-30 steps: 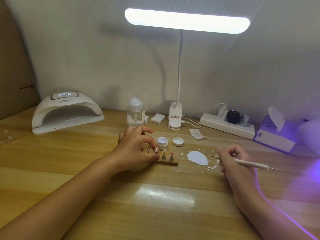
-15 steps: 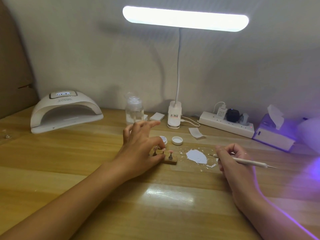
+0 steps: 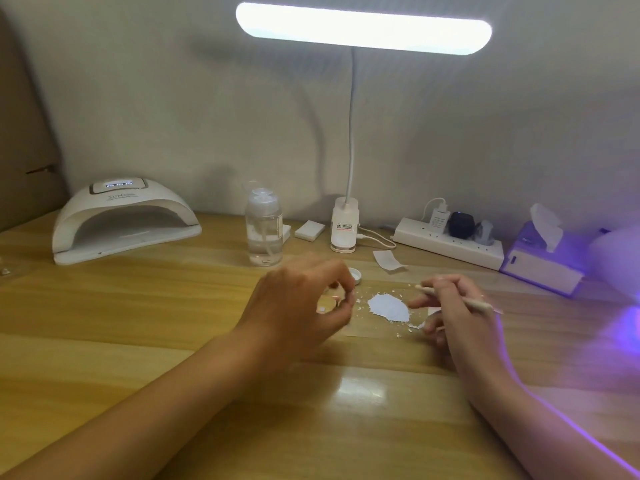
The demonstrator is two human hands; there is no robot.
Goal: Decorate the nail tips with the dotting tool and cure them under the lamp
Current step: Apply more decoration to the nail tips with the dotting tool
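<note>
Wood-grain desk (image 3: 138, 341), glossy and honey-coloured, carries everything. The left hand (image 3: 298, 306) hovers low over it, smeared by motion blur. Its fingers are curled in toward the thumb, pinching a small pinkish nail tip (image 3: 336, 299) of which only a speck shows.

The right hand (image 3: 457, 313) has its fingers curled round a slim, matte white dotting tool (image 3: 481, 304). The tool lies slantwise across the hand, with one fine end toward the left hand and the other poking out past the knuckles.

Between the hands lies a ragged, chalky white paint patch (image 3: 388, 308) with loose flakes scattered around it. Just beyond the left fingertips sits a round white jar lid (image 3: 356, 274).

Well beyond and to the left of the left hand stands the domed white plastic curing lamp (image 3: 121, 220), its arched mouth facing the person. A clear pump bottle (image 3: 264, 233) stands straight beyond the left hand.

Beyond the right hand lie a curled paper slip (image 3: 388, 260) and a long white power strip (image 3: 450, 242). A tissue box (image 3: 540, 268), washed in violet light, sits to its right. A glowing bar-shaped desk lamp (image 3: 363, 27) arches over both hands.
</note>
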